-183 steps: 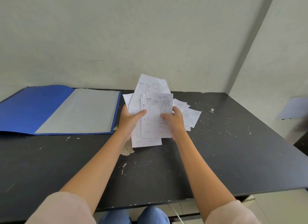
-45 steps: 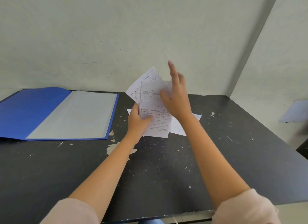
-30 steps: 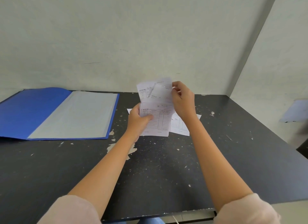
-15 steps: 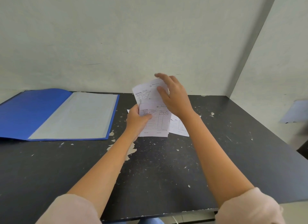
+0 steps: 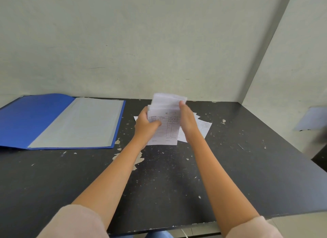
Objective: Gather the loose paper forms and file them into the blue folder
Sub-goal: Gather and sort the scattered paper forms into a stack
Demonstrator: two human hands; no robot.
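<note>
Because the sheets should go in as one bundle, the left hand [image 5: 145, 126] grips the stack of forms [image 5: 166, 129] by its left edge, thumb in front, while the right hand [image 5: 187, 121] pinches its right edge, likely squaring it. Loose forms [image 5: 204, 127] lie on the counter [image 5: 177, 184] behind; the blue folder [image 5: 35, 119] lies open, left.

One folder [image 5: 44, 121] lies open, well to the left of the left hand [image 5: 144, 126]. There are two hands; the left and the right hand [image 5: 187, 121] hold one stack [image 5: 166, 128] between them, its sheets too closely overlapped to count. At least two loose forms [image 5: 204, 127] lie just right of the right hand, and one white corner [image 5: 136, 117] shows beside the left hand. There is one desk [image 5: 177, 184].
</note>
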